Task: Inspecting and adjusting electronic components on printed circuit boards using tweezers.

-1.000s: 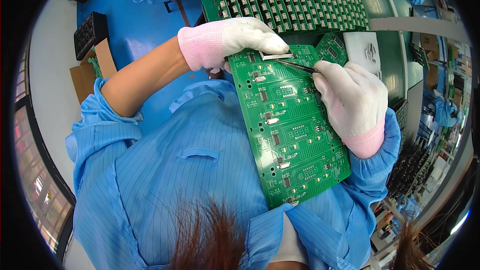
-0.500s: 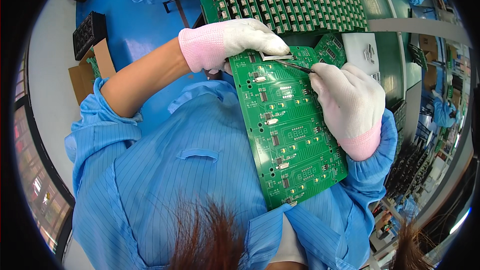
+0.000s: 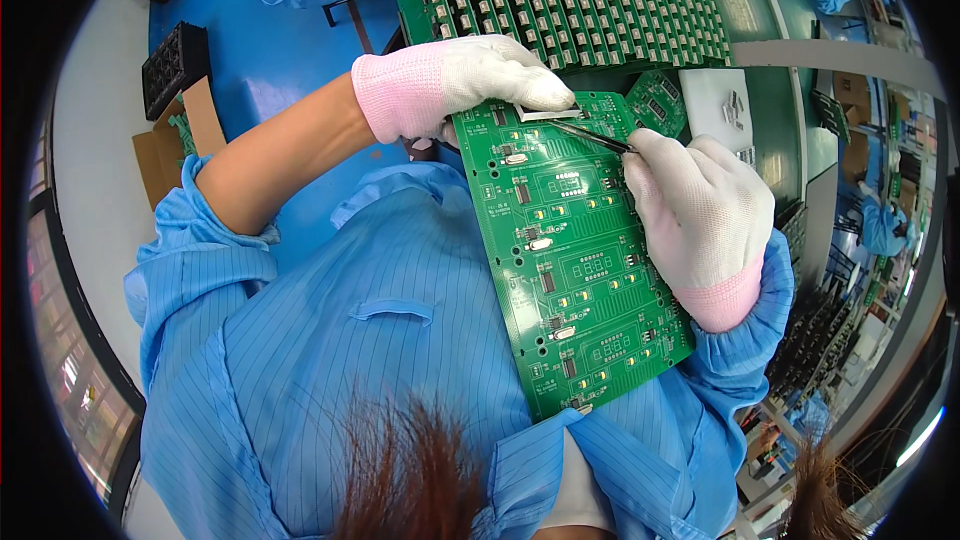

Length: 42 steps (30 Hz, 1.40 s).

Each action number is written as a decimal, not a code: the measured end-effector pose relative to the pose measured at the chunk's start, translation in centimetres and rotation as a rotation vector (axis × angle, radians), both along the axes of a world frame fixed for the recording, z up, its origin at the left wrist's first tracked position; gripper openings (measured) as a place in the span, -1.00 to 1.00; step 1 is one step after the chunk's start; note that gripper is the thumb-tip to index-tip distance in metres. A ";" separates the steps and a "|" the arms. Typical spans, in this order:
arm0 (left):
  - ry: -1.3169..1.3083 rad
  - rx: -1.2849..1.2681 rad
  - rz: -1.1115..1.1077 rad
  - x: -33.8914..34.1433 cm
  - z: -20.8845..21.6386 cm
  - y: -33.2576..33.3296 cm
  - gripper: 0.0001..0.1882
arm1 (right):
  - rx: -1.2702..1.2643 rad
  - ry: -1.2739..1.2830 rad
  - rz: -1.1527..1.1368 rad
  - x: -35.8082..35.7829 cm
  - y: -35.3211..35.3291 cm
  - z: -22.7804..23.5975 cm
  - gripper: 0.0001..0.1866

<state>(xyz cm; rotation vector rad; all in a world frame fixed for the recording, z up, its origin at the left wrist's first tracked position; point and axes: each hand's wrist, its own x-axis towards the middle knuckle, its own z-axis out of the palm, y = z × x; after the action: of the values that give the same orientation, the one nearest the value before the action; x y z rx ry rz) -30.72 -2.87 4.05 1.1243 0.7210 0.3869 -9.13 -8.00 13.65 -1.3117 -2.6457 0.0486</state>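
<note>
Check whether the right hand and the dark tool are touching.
Touching. The head view shows the right hand with its fingertips closed on the dark tool at its near end.

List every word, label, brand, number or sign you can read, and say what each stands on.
Green circuit board: rows of outlined digit shapes, not copied out here; the rest of its fine white print is too small to read.
Smaller green board: any print is too small to read.
Thin dark tool: no lettering visible.
Left glove, right glove: none visible.
</note>
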 end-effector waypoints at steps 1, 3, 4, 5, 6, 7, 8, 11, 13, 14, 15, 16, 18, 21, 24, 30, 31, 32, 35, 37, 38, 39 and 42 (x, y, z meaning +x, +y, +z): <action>-0.006 0.004 -0.002 0.0 0.1 0.0 -0.67 | 0.000 -0.004 0.005 -0.1 0.1 0.0 -0.81; -0.016 0.011 -0.005 0.0 0.2 0.0 -0.67 | 0.000 -0.010 0.014 -0.2 0.2 0.0 -0.82; -0.018 0.011 -0.006 0.1 0.2 0.0 -0.67 | -0.001 -0.012 0.013 -0.2 0.2 0.0 -0.82; -0.024 0.004 -0.015 0.1 0.1 0.1 -0.67 | -0.009 -0.006 0.011 -0.2 0.2 -0.1 -0.82; -0.030 -0.002 -0.023 0.1 0.0 0.2 -0.67 | -0.016 0.000 0.008 -0.2 0.2 -0.1 -0.83; -0.035 -0.009 -0.031 0.1 -0.1 0.2 -0.67 | -0.024 0.006 0.005 -0.2 0.3 -0.1 -0.83; -0.041 -0.015 -0.040 0.1 -0.2 0.3 -0.67 | -0.031 0.012 0.002 -0.2 0.4 -0.1 -0.84; -0.021 -0.008 -0.033 0.1 -0.3 0.1 -0.67 | -0.117 0.041 0.017 0.3 1.0 -0.2 -0.85; -0.002 0.001 -0.026 0.1 -0.3 0.0 -0.66 | -0.203 0.069 0.032 0.7 1.6 -0.3 -0.87; -0.002 0.001 -0.029 0.1 -0.3 0.0 -0.66 | -0.202 0.068 0.030 0.9 1.9 -0.3 -0.87; -0.023 0.000 -0.030 0.2 -0.4 0.0 -0.66 | -0.240 0.081 0.035 1.2 2.2 -0.3 -0.87; -0.045 -0.001 -0.031 0.3 -0.5 0.0 -0.66 | -0.278 0.095 0.041 1.4 2.5 -0.4 -0.87; -0.088 -0.005 -0.033 0.4 -0.6 0.0 -0.65 | -0.354 0.120 0.052 1.6 2.7 -0.4 -0.88; -0.097 0.008 -0.030 0.3 -0.5 0.0 -0.65 | -0.288 0.111 0.053 1.5 2.6 -0.5 -0.89; -0.108 0.018 -0.030 0.3 -0.4 0.1 -0.65 | -0.226 0.100 0.049 1.3 2.2 -0.4 -0.90; -0.032 0.040 -0.064 0.3 0.9 0.2 -0.59 | -0.087 0.059 0.026 0.9 1.2 0.9 -0.89; -0.064 0.047 -0.052 0.3 0.6 0.2 -0.61 | -0.095 0.052 0.020 0.8 1.2 1.1 -0.88; -0.096 0.054 -0.040 0.3 0.3 0.2 -0.63 | -0.103 0.045 0.015 0.8 1.1 1.3 -0.86; -0.125 0.074 -0.034 0.4 0.1 0.2 -0.64 | -0.103 0.029 0.009 0.6 1.0 1.4 -0.84; -0.120 0.095 -0.042 0.4 0.1 0.2 -0.63 | -0.087 0.011 0.011 0.5 0.9 1.2 -0.84; -0.117 0.106 -0.046 0.4 0.0 0.2 -0.63 | -0.080 0.002 0.013 0.5 0.9 1.2 -0.84; -0.117 0.106 -0.047 0.4 0.1 0.2 -0.63 | -0.080 0.002 0.012 0.5 1.0 1.1 -0.84; -0.090 0.097 -0.029 0.4 0.2 0.0 -0.63 | -0.053 0.001 0.056 0.6 1.0 0.9 -0.83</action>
<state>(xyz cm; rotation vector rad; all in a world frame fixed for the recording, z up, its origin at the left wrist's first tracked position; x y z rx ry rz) -30.33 -2.91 4.29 1.1996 0.6120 0.4490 -8.58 -6.95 14.56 -1.2527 -2.6974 0.1281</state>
